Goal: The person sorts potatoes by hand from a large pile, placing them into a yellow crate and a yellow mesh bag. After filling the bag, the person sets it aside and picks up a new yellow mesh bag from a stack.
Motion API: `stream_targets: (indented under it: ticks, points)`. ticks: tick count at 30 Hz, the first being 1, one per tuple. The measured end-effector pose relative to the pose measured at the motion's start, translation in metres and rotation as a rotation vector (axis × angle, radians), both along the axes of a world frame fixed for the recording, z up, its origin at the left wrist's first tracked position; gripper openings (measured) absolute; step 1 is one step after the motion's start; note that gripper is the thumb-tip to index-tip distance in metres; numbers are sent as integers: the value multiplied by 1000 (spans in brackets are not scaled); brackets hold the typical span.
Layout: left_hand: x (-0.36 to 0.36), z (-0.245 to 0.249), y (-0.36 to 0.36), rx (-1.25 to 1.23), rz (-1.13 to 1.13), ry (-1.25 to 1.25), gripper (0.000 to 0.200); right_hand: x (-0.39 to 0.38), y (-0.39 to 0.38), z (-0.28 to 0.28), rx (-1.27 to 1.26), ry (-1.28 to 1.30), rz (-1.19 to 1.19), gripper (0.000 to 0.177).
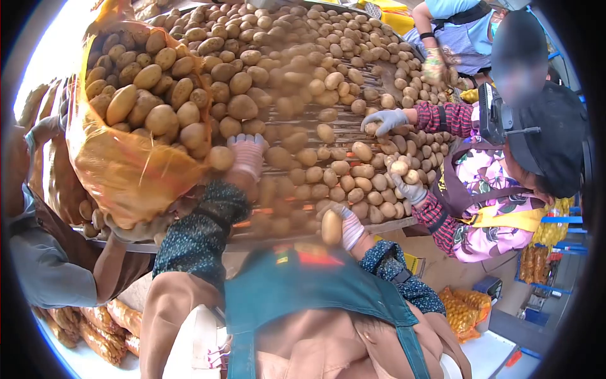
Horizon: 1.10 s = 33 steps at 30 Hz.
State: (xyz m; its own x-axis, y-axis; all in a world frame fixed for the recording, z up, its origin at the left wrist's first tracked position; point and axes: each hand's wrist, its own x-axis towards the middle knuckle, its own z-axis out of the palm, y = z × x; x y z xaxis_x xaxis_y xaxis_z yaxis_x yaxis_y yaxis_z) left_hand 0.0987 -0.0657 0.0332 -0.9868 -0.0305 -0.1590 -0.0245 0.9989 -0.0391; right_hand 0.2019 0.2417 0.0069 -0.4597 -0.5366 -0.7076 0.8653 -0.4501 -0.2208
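In the head view my left hand (247, 156), in a white and pink glove, reaches over the heap of potatoes. Its fingers are stretched out and lie on them, with one potato (221, 158) right beside the thumb side. My right hand (351, 228), gloved too, is closed around an oval potato (331, 227) near the table's front edge. Left of my left arm, an orange mesh sack (136, 170) full of potatoes leans open on the table.
Potatoes cover much of the slatted table (297, 117). A co-worker (486, 183) at the right handles potatoes with gloved hands; another person (457, 38) stands beyond. At the left a person (53, 259) holds the sack. Filled sacks (95, 335) lie at lower left. A blurred smear crosses the middle.
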Motion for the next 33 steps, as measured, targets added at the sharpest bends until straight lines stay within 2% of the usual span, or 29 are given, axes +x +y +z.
stream_targets:
  ticks: [1, 2, 4, 6, 9, 10, 13, 16, 19, 22, 25, 26, 29, 33]
  points:
    - [1, 1, 7, 48, 17, 2, 48, -3, -1, 1, 22, 16, 1, 35]
    - [9, -14, 15, 129, -47, 139, 52, -5, -2, 0, 44, 25, -2, 36]
    - [34, 1, 43, 558, -187, 121, 55, -7, -9, 14, 65, 105, -5, 38]
    - [53, 14, 70, 699, -210, 73, 60, -21, -24, 50, 71, 260, -2, 42]
    - [64, 0, 87, 892, -353, 117, 63, -26, -22, 40, -53, 93, -69, 56]
    - [63, -5, 86, 904, -427, 48, 62, -25, -24, 38, -100, 92, -105, 52]
    - [63, -22, 79, 960, -417, -27, 59, -23, -15, -6, -130, -34, -60, 48]
    - [69, -22, 81, 890, -407, -103, 54, -19, -6, -19, -6, -72, 84, 43]
    - [45, -10, 77, 1054, -290, -536, 50, -19, -16, -3, -41, 3, 66, 44]
    - [52, -58, 80, 1341, -104, -487, 47, -8, 2, -10, -8, -40, 1, 52]
    - [31, -48, 94, 866, -413, 24, 50, -4, 11, -16, -75, -103, -161, 56]
    - [20, -34, 102, 707, -507, -6, 57, -7, 9, 0, -96, -54, -217, 59]
    - [12, -40, 126, 487, -541, -109, 64, -4, 21, -2, -61, 10, -279, 62]
    - [1, -55, 145, 366, -519, -295, 66, 14, 55, 1, 22, 105, -339, 64]
